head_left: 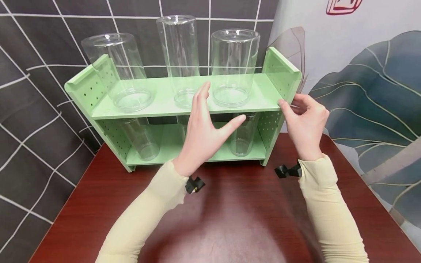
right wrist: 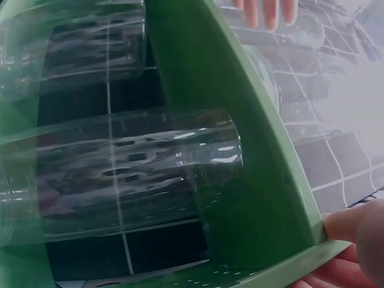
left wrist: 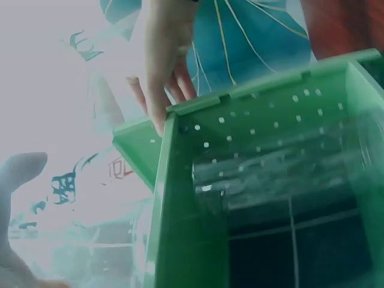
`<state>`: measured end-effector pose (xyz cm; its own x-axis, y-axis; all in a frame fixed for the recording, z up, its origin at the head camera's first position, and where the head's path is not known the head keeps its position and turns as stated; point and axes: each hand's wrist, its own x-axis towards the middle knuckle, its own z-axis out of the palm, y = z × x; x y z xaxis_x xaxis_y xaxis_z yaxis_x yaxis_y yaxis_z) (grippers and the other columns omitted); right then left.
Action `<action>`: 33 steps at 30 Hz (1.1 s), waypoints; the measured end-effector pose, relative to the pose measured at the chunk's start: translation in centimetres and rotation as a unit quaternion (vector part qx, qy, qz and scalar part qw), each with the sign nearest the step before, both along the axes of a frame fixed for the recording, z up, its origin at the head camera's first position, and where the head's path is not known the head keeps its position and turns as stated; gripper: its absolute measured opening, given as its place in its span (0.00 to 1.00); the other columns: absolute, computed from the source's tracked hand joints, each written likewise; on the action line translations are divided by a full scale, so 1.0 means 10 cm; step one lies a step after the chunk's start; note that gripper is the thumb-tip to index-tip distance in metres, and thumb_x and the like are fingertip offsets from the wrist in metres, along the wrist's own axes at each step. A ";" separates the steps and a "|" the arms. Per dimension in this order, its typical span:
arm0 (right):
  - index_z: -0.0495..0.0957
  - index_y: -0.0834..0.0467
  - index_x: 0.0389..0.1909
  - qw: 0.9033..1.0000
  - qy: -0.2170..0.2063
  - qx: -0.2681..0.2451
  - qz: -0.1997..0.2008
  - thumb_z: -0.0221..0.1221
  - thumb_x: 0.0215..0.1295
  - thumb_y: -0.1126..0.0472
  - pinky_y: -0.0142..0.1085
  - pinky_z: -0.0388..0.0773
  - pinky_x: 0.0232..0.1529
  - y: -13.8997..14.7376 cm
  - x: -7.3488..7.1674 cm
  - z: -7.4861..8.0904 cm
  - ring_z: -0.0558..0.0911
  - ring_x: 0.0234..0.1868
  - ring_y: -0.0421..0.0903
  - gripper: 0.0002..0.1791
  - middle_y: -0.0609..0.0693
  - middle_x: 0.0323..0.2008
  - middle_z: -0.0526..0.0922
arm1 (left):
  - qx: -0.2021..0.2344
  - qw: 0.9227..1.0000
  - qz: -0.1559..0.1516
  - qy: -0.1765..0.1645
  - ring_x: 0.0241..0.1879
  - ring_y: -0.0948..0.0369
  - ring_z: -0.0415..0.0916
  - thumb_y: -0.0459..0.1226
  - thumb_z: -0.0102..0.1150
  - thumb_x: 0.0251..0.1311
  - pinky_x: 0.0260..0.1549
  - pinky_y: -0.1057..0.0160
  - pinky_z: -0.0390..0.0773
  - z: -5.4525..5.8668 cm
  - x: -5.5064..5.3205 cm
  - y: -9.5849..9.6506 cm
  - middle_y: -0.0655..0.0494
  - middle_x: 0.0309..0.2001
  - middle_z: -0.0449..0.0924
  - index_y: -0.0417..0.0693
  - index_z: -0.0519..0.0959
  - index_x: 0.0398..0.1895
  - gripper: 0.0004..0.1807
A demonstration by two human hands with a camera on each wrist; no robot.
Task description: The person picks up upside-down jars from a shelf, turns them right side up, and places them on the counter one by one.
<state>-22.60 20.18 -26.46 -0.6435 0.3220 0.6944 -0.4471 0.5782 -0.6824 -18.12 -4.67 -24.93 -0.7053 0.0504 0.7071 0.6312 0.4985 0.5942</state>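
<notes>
A light green two-tier shelf stands on the table. My right hand holds its right side panel, thumb at the front edge where the upper board meets it, fingers around the outer face; the right wrist view shows the same hold. My left hand is raised before the shelf's middle, fingers straight, thumb spread, holding nothing. On the upper board stand a wide transparent cylinder, a tall narrow cylinder and another wide cylinder. Below are smaller transparent cylinders, the middle one mostly hidden by my left hand.
The dark red tabletop extends in front of the shelf. A dark tiled wall with white lines rises behind and to the left. At the right is a pale wall with large painted leaves.
</notes>
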 end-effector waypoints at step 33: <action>0.89 0.59 0.45 1.000 0.000 -0.002 -0.011 0.73 0.60 0.53 0.23 0.80 0.39 0.00 -0.02 -0.03 0.83 0.34 0.25 0.17 0.53 0.38 0.89 | -0.057 0.968 0.049 -0.238 0.68 0.52 0.67 0.59 0.78 0.46 0.65 0.61 0.68 0.45 -0.62 0.34 0.45 0.75 0.60 0.44 0.37 0.80 0.72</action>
